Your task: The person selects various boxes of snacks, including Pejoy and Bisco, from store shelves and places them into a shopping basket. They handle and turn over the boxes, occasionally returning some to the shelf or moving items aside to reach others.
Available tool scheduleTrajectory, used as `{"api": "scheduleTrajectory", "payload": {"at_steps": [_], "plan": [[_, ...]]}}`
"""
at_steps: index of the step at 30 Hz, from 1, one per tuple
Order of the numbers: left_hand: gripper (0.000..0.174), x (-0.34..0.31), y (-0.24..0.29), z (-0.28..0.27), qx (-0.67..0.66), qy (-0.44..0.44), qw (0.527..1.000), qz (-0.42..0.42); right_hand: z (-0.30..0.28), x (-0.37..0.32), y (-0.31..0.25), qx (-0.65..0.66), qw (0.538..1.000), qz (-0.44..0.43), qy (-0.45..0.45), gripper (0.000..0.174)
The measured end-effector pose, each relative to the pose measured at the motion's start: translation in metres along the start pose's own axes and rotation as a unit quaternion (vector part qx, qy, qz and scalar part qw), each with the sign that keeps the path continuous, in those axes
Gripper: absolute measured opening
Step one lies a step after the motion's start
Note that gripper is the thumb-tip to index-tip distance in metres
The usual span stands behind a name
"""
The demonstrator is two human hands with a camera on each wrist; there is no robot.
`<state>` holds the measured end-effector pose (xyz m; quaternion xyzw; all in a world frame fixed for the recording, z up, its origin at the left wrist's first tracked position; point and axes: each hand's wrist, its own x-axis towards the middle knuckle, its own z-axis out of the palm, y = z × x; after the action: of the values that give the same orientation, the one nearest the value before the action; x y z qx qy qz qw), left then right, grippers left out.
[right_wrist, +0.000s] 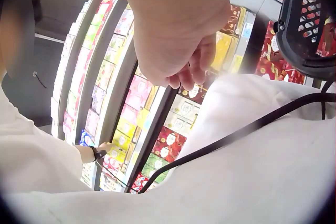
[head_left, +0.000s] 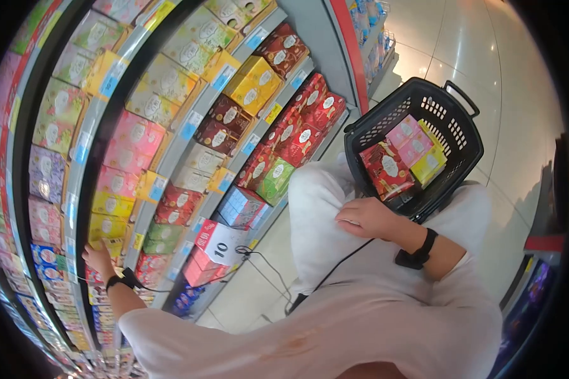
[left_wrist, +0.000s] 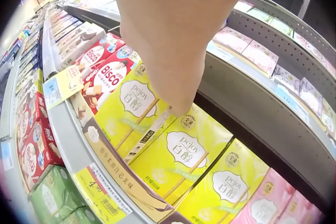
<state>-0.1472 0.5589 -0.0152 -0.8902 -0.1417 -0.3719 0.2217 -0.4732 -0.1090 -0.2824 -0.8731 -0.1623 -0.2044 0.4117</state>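
Note:
My left hand [head_left: 99, 260] reaches to the shelf on the left and touches the yellow boxes [head_left: 107, 225]. In the left wrist view the heel of the left hand [left_wrist: 170, 61] covers its fingers, so their hold is hidden; below it are a yellow box [left_wrist: 131, 103] with its barcode side showing and another yellow box [left_wrist: 181, 153] beside it. My right hand [head_left: 373, 218] lies over the knee at the black basket's near side, holding nothing visible. The right wrist view shows the right hand [right_wrist: 184, 50] with loosely bent fingers.
The black basket [head_left: 464, 142] stands tilted between the legs, with red, pink and yellow boxes inside. Tiers of boxed snacks fill the shelves [head_left: 189, 120] at left. A promotion sign [head_left: 221, 245] juts from the lower shelf. Black cables [head_left: 269, 262] hang across the lap.

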Motion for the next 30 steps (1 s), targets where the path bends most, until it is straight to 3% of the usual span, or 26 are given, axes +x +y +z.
{"api": "scheduleTrajectory", "payload": {"at_steps": [9,12,14,16,20,23,25,26,28,29,30], "plan": [[0.048,-0.018,-0.001,-0.025,-0.09,0.089,0.991,0.05,0.005,-0.007,0.006,-0.019,1.0,-0.007,0.01,0.008],[0.044,-0.017,0.013,-0.056,-0.089,0.154,0.984,0.028,0.004,-0.007,0.008,-0.014,1.0,-0.014,0.018,0.007],[0.045,-0.022,0.026,-0.082,-0.095,0.14,0.986,0.002,0.002,-0.008,0.008,-0.009,0.999,-0.024,0.03,0.007],[0.046,-0.028,0.037,-0.103,-0.127,0.205,0.97,-0.017,-0.001,-0.009,0.006,-0.011,1.0,-0.007,0.021,0.006],[0.038,-0.076,0.082,-0.152,-0.185,0.262,0.947,0.018,-0.002,-0.01,0.01,-0.012,1.0,-0.013,0.014,0.006],[0.032,-0.123,0.138,-0.168,-0.374,0.251,0.891,0.052,0.0,-0.011,0.012,0.009,1.0,-0.001,0.025,0.007],[0.026,-0.164,0.199,-0.192,-0.556,0.097,0.825,0.012,-0.008,-0.007,0.01,0.028,0.999,0.021,0.029,0.012],[0.023,-0.189,0.237,-0.206,-0.7,0.026,0.713,-0.019,-0.01,-0.007,0.007,0.028,0.999,0.022,0.021,0.012],[0.02,-0.217,0.295,-0.206,-0.739,-0.053,0.67,0.046,-0.016,-0.003,0.008,0.14,0.982,0.13,0.011,0.023],[0.019,-0.231,0.328,-0.217,-0.72,-0.045,0.686,0.092,-0.016,-0.001,0.011,0.131,0.983,0.131,0.009,0.023],[0.02,-0.247,0.36,-0.235,-0.777,-0.127,0.613,0.065,-0.012,-0.001,0.016,0.256,0.941,0.212,0.058,0.03]]}}
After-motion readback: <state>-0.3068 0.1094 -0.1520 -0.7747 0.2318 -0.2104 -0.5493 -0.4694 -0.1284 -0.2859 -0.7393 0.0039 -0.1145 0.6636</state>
